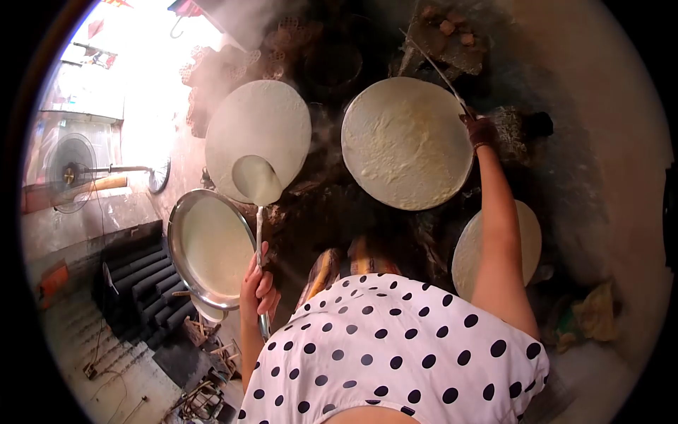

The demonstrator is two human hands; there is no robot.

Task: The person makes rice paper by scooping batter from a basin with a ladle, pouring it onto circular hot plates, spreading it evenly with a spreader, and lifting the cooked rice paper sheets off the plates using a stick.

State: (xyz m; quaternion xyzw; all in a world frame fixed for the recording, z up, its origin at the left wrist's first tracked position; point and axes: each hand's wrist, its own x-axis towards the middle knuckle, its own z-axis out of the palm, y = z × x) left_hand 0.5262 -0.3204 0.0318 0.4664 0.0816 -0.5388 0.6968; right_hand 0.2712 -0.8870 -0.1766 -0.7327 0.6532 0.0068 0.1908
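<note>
My left hand [260, 288] is wrapped round the handle of a ladle [256, 179], whose bowl holds pale batter over the lower part of the left round white surface [263, 124]. Beside that hand is a metal basin [205, 247] of pale liquid. My right hand [482, 132], in a dark glove or cloth, is closed round a long thin stick [439, 71] that points up and left. It is at the right edge of another round surface [409, 145], covered by an uneven, pale, wet-looking layer. The finger details of my right hand are dark.
A smaller round pale surface [466, 258] lies partly under my right forearm. Dark cylinders [152, 290] are stacked at the left, near a standing fan [70, 173]. Brick pieces [447, 28] sit at the top. Steam or smoke drifts over the upper left. A yellowish bag [595, 312] lies at the lower right.
</note>
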